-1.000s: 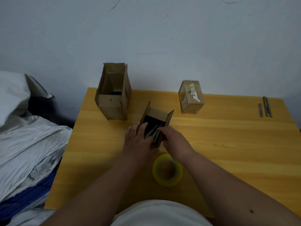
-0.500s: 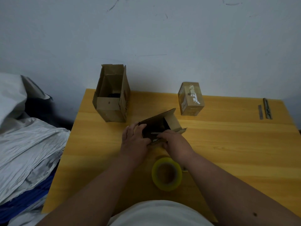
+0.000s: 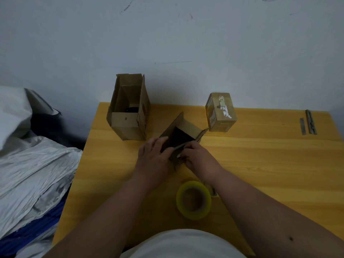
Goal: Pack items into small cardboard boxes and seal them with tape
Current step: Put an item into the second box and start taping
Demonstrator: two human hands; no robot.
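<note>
A small open cardboard box (image 3: 181,135) is lying tilted at the middle of the wooden table (image 3: 260,155), its flaps spread, gripped from both sides. The left hand (image 3: 153,157) is curling around its left wall while the right hand (image 3: 198,158) is pinching its near edge. A yellow tape roll (image 3: 193,200) is sitting just behind the wrists, a sealed box (image 3: 220,111) beyond.

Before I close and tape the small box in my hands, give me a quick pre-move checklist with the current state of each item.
1. Small open box held by both hands: left hand and right hand grip it: ok.
2. Flaps folded shut: still open: not ok.
3. Contents fully inside: dark interior, a thin item at the opening: cannot tell.
4. Tape roll within reach on the table: ok.
5. Free tape end ready: cannot tell.
</note>
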